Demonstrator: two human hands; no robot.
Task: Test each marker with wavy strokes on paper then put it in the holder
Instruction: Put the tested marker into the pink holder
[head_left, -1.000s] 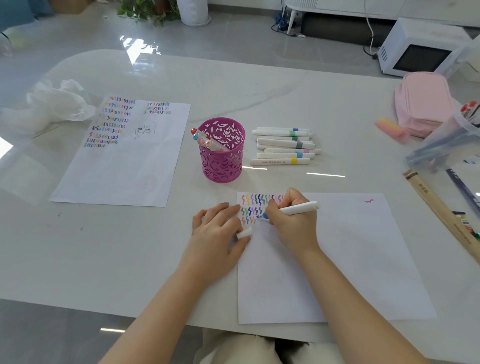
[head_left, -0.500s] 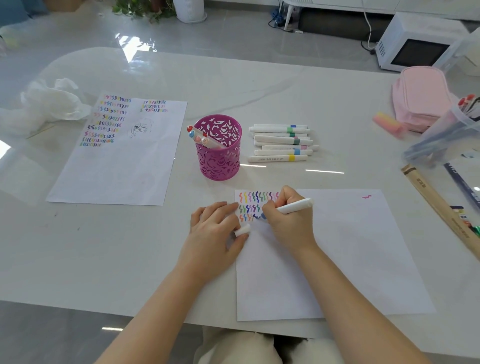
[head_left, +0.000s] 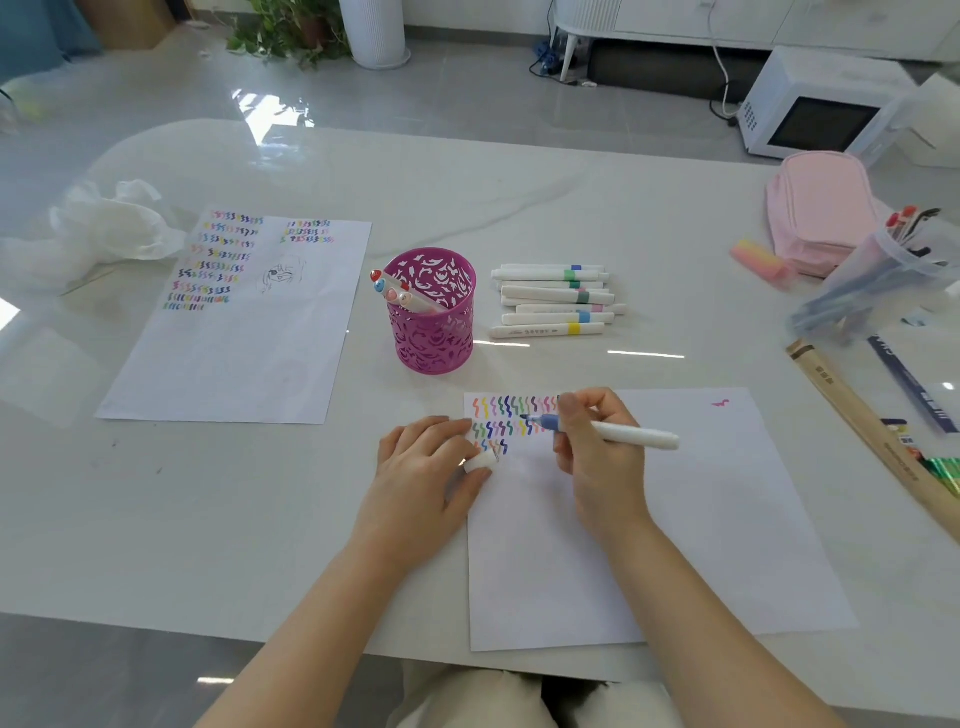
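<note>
Right hand is seen rolled back since a moment ago, blue marker pinched, tip just left of it at the paper's second row. Cap is pinched in left hand. Stroke judged finished; capping is due, then the pink holder beyond the hands.

On the tabletop, a holder is set near the middle, with a few markers leaned inside it. A pile of markers is laid just to its right. One sheet is placed before the holder, another sheet to its left. A pouch is found at the far right.
</note>
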